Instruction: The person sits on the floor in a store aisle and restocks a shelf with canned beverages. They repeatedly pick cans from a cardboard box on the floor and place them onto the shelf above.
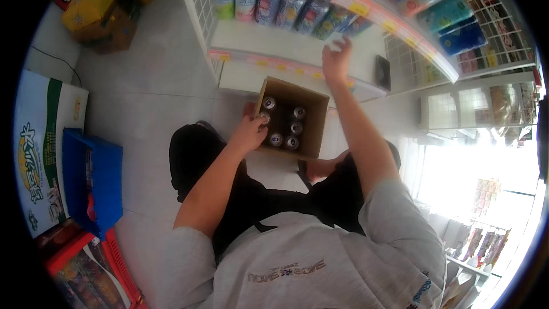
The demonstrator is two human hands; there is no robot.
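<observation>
An open cardboard box (316,133) stands in front of me between my knees, with several drink cans (296,128) upright inside it, their tops showing. My left hand (249,131) is closed over the box's left wall. Its fingertips lie beside a can at that edge. Out at the shelf, my right hand (336,62) has its fingers apart and slightly curled, with nothing visible in it. Just beyond it is a row of colourful tall cans (290,11) on the white shelf (257,37), and its fingertips appear apart from them.
Above the row runs an upper shelf edge with price tags (394,26); packaged goods sit on it. A dark flat object (382,72) stands at the shelf's right end. On the left are a blue bin (106,177), a red crate (117,263) and yellow cartons (94,6).
</observation>
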